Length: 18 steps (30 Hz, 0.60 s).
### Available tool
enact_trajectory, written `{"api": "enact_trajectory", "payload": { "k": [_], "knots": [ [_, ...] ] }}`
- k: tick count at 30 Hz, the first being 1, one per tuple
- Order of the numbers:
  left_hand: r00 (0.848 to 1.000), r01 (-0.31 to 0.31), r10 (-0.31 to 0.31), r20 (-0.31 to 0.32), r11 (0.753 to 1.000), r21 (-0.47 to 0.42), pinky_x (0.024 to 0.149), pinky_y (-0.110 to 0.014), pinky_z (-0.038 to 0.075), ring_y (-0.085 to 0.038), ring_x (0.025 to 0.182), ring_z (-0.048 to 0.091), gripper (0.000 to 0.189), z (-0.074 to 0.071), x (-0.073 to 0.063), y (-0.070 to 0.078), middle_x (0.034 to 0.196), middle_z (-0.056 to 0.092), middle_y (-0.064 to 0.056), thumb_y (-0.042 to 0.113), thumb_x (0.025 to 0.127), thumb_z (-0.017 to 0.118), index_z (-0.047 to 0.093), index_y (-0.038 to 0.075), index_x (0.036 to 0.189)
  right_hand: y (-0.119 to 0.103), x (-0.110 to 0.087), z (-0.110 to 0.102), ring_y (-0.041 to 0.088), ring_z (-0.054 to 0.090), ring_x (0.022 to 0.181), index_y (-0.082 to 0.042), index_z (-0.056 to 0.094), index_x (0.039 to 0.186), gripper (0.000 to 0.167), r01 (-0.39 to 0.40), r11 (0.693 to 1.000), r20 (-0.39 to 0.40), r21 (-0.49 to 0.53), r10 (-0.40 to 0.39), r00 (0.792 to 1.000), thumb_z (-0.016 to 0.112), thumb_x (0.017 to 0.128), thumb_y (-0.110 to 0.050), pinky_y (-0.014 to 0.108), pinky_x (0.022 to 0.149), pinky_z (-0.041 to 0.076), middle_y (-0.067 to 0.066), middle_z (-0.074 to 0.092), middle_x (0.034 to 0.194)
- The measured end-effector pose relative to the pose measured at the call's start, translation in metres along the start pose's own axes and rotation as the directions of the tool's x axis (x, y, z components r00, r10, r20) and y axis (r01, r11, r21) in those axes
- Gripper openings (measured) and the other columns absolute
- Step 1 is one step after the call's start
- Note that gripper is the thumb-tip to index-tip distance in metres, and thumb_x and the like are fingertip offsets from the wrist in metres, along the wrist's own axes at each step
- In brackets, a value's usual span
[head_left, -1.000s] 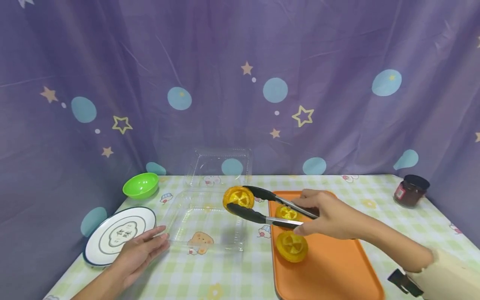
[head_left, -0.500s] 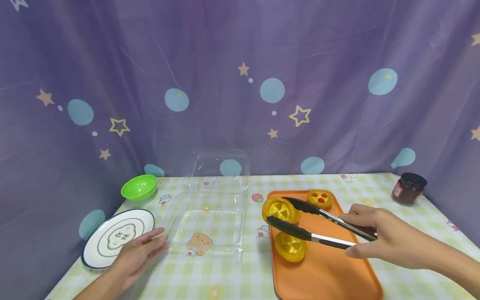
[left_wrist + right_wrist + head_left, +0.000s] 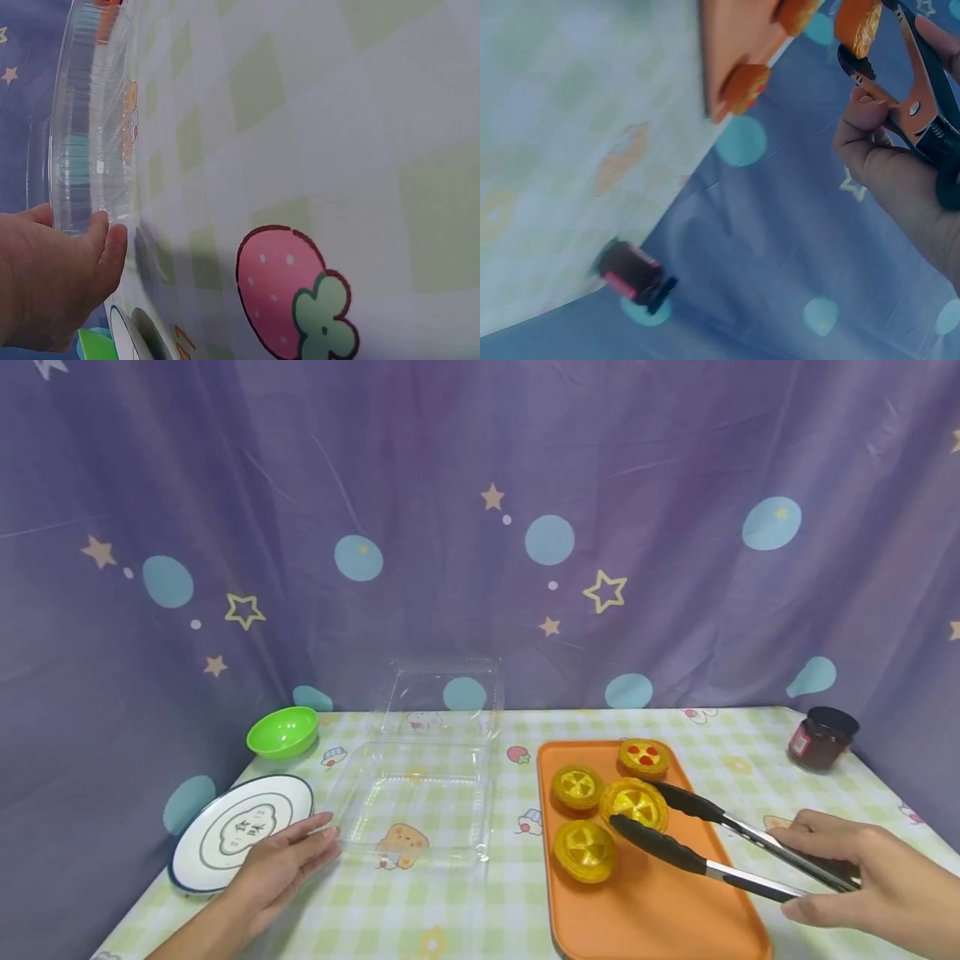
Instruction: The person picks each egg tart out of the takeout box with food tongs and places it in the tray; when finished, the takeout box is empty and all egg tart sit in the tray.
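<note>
My right hand (image 3: 862, 877) grips metal tongs (image 3: 757, 883) with black tips. Pinched between those tips, a yellow tart (image 3: 636, 804) hangs over the orange tray (image 3: 660, 914); the right wrist view shows the tart (image 3: 857, 28) raised off the tray. Two similar tarts, one near (image 3: 585, 852) and one farther back (image 3: 577, 788), lie at the tray's left side. A tart with red dots (image 3: 643, 759) sits at its back. My left hand (image 3: 281, 868) has its fingers extended against the left side of a clear plastic container (image 3: 420, 852), whose lid (image 3: 442, 693) stands raised behind.
Left of the container lies a white plate (image 3: 225, 827) with a dark rim. A green bowl (image 3: 283, 733) stands behind the plate. At the far right is a dark jar (image 3: 822, 741) with a black lid. A purple curtain (image 3: 480, 568) hangs behind the checked tablecloth.
My right hand has carried the tart in the tongs rightward, from by the container's right edge to over the tray. The tart with red dots has come into view. My left hand has stayed in place.
</note>
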<state>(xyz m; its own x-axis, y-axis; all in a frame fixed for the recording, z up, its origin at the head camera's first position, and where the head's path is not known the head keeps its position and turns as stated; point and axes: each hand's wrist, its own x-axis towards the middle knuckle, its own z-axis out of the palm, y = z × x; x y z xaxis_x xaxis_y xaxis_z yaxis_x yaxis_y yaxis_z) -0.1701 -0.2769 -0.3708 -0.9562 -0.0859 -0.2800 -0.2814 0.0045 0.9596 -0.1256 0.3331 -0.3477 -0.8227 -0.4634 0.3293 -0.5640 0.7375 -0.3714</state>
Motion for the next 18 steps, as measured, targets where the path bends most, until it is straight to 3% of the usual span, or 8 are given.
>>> {"api": "enact_trajectory", "payload": {
  "k": [5, 8, 10, 11, 14, 18],
  "knots": [
    [1.0, 0.008, -0.008, -0.005, 1.0, -0.005, 0.097, -0.03, 0.053, -0.012, 0.1, 0.064, 0.065, 0.0, 0.0, 0.0, 0.143, 0.034, -0.024, 0.012, 0.094, 0.062, 0.027, -0.011, 0.145, 0.023, -0.013, 0.007, -0.007, 0.038, 0.075, 0.011, 0.063, 0.118, 0.058, 0.008, 1.0, 0.044, 0.001, -0.008, 0.999, 0.085, 0.069, -0.012, 0.013, 0.053, 0.027, -0.013, 0.048, 0.091],
    [1.0, 0.013, -0.013, -0.009, 1.0, -0.016, 0.098, -0.031, 0.053, -0.012, 0.099, 0.064, 0.065, -0.001, 0.0, 0.001, 0.137, 0.041, -0.019, 0.011, 0.094, 0.063, 0.027, -0.01, 0.145, 0.035, -0.019, 0.013, -0.005, 0.048, 0.09, 0.011, 0.063, 0.116, 0.054, -0.017, 1.0, 0.097, -0.024, 0.019, 0.995, 0.083, 0.073, -0.014, 0.01, 0.059, 0.038, -0.004, 0.057, 0.099],
    [1.0, 0.014, -0.014, -0.008, 1.0, -0.022, 0.098, -0.031, 0.053, -0.012, 0.099, 0.064, 0.065, -0.001, 0.0, 0.0, 0.134, 0.043, -0.017, 0.01, 0.094, 0.063, 0.027, -0.011, 0.145, 0.041, -0.021, 0.017, 0.017, 0.059, 0.105, 0.009, 0.064, 0.117, 0.053, -0.047, 0.998, 0.128, -0.04, 0.052, 0.99, 0.082, 0.074, -0.016, 0.011, 0.064, 0.045, 0.017, 0.063, 0.109],
    [1.0, 0.014, -0.014, -0.007, 1.0, -0.023, 0.098, -0.031, 0.053, -0.012, 0.099, 0.064, 0.065, -0.001, 0.0, 0.0, 0.134, 0.044, -0.017, 0.01, 0.094, 0.063, 0.027, -0.011, 0.145, 0.043, -0.022, 0.019, 0.03, 0.06, 0.106, 0.011, 0.062, 0.117, 0.053, -0.058, 0.998, 0.152, -0.031, 0.062, 0.986, 0.081, 0.076, -0.016, 0.013, 0.065, 0.046, 0.02, 0.062, 0.109],
    [1.0, 0.007, -0.007, 0.001, 1.0, -0.024, 0.098, -0.031, 0.053, -0.012, 0.1, 0.064, 0.066, -0.001, 0.001, -0.001, 0.135, 0.044, -0.017, 0.01, 0.094, 0.063, 0.027, -0.011, 0.145, 0.047, -0.024, 0.021, 0.067, 0.047, 0.101, 0.012, 0.061, 0.119, 0.055, -0.122, 0.992, 0.199, -0.03, 0.126, 0.972, 0.08, 0.077, -0.019, 0.018, 0.068, 0.052, 0.049, 0.049, 0.112],
    [1.0, 0.004, -0.004, 0.008, 1.0, -0.03, 0.098, -0.03, 0.053, -0.012, 0.1, 0.064, 0.067, -0.001, 0.001, -0.002, 0.136, 0.042, -0.017, 0.01, 0.094, 0.063, 0.026, -0.011, 0.145, 0.047, -0.023, 0.021, 0.07, 0.046, 0.099, 0.013, 0.061, 0.116, 0.058, -0.141, 0.989, 0.199, -0.039, 0.145, 0.969, 0.082, 0.074, -0.02, 0.016, 0.069, 0.051, 0.05, 0.048, 0.112]
  ]
}}
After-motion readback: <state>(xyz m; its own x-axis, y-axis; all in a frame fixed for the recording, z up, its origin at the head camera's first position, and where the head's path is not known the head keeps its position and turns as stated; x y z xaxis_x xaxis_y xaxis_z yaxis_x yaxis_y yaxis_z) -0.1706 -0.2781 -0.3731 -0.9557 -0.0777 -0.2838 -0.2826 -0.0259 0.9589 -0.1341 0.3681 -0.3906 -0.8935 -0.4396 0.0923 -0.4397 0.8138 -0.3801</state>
